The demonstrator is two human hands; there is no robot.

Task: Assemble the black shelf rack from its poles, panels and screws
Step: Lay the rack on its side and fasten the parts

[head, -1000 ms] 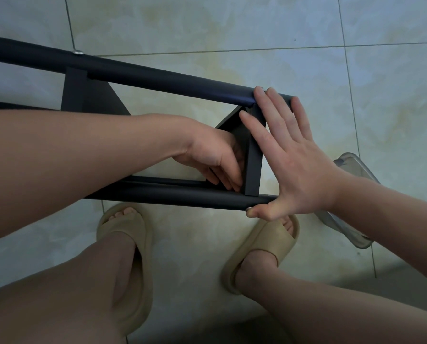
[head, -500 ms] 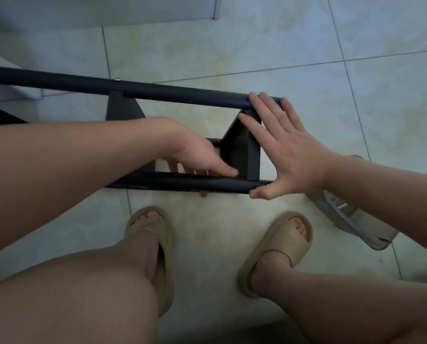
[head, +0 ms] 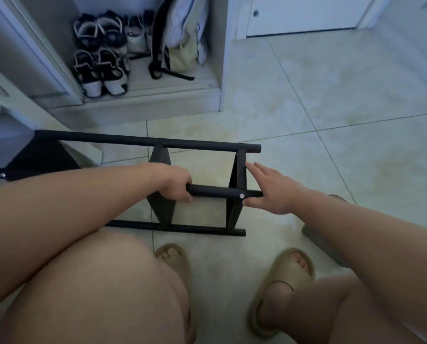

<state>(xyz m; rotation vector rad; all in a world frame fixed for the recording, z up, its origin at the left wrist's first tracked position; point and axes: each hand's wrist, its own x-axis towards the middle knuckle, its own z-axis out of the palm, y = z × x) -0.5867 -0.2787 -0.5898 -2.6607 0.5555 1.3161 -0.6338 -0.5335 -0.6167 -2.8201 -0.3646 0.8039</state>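
Pale tiled floor (head: 331, 95) (shoe cabinet (head: 143, 103) behind) under the rack (head: 239, 170).

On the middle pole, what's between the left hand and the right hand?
Head view: a bare stretch of the middle pole, then the end panel crossing it, with a silver screw head just before the right hand. The left hand grips the pole.

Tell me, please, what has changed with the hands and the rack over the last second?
The left hand came out from inside the frame and now wraps its grip around the middle pole. The right hand slid down off the top pole, its fingers now against the end panel and its thumb under the middle pole's end. The camera also tilted up. The rack still lies on its side on the floor.
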